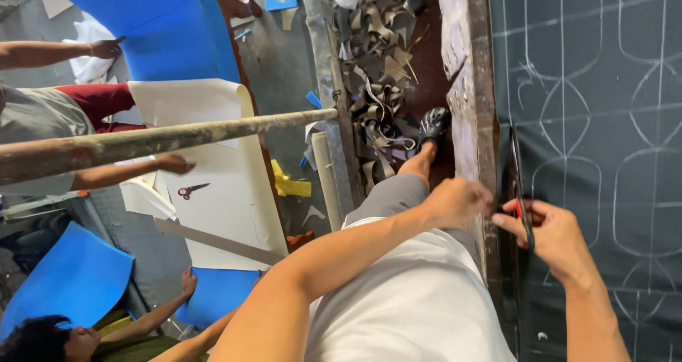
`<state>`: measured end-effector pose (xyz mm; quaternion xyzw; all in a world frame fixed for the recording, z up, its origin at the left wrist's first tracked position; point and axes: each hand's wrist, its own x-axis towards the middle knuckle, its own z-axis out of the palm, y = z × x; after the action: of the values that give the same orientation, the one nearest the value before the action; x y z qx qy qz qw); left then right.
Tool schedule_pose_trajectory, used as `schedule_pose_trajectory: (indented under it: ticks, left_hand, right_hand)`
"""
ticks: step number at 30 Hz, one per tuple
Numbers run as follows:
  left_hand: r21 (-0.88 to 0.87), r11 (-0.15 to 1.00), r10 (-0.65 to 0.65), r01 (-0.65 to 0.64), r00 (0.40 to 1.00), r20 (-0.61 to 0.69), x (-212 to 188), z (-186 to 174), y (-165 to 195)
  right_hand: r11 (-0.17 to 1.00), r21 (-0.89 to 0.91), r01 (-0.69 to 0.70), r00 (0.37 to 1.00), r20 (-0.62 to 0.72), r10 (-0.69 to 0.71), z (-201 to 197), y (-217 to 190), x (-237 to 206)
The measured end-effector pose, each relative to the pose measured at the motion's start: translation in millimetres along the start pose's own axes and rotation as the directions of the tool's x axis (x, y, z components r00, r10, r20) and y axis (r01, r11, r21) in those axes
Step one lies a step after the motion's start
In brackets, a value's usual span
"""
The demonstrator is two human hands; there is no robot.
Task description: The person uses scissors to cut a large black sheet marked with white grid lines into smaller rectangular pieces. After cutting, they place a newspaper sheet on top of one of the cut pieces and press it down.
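Observation:
My right hand (558, 238) grips black scissors with a red handle (521, 191); their long blades lie along the edge of a dark sheet (590, 120) marked with white chalk outlines. My left hand (455, 202) pinches the near edge of that sheet at the worn table rim (469, 85), close to the scissors. My white shirt and grey trousers fill the lower middle of the view, and my foot in a black shoe (432, 124) stands on the floor below.
A pile of dark scrap strips (376, 49) lies on the floor by the table. A wooden pole (163, 138) crosses the left side. Other people sit there with blue foam sheets (163, 21), a white sheet (227, 191) and small red-handled scissors (190, 190).

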<state>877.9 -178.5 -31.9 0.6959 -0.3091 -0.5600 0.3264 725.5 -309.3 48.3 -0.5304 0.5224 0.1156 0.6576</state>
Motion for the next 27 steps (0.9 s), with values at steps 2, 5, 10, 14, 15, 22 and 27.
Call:
schedule_pose_trajectory:
  ticks: [2, 5, 10, 14, 15, 22, 27]
  left_hand:
    - [-0.103, 0.994, -0.035, 0.024, 0.993, -0.108, 27.0, -39.0, 14.2]
    - [-0.234, 0.97, -0.108, 0.061, 0.976, -0.191, 62.0, -72.6, 29.8]
    - [-0.471, 0.882, -0.13, 0.024, 0.972, -0.195, 107.2, -88.7, 45.8]
    - [-0.452, 0.885, -0.192, 0.112, 0.972, -0.134, 111.3, -101.0, 53.0]
    - [-0.47, 0.874, -0.193, 0.119, 0.975, -0.11, 110.8, -104.7, 55.1]
    - [-0.442, 0.894, -0.141, 0.075, 0.983, -0.118, 123.3, -128.8, 72.8]
    - [-0.341, 0.94, -0.075, 0.016, 0.984, -0.161, 130.6, -136.1, 78.7]
  right_hand:
    - [0.999, -0.036, -0.032, 0.999, -0.012, 0.031, 0.5, -4.6, 2.8]
    - [0.997, -0.037, -0.069, 0.998, -0.006, 0.069, 0.9, -10.1, 7.7]
    - [0.989, -0.071, -0.133, 0.991, -0.031, 0.132, 2.3, -15.9, 15.4]
    - [0.984, -0.082, -0.155, 0.988, -0.036, 0.153, 3.9, -22.4, 19.5]
    - [0.983, -0.084, -0.162, 0.987, -0.038, 0.159, 3.7, -24.6, 20.4]
    - [0.962, -0.087, -0.259, 0.965, -0.064, 0.254, 4.8, -36.8, 24.6]
    - [0.978, -0.076, -0.195, 0.981, -0.041, 0.192, 1.1, -37.5, 25.7]
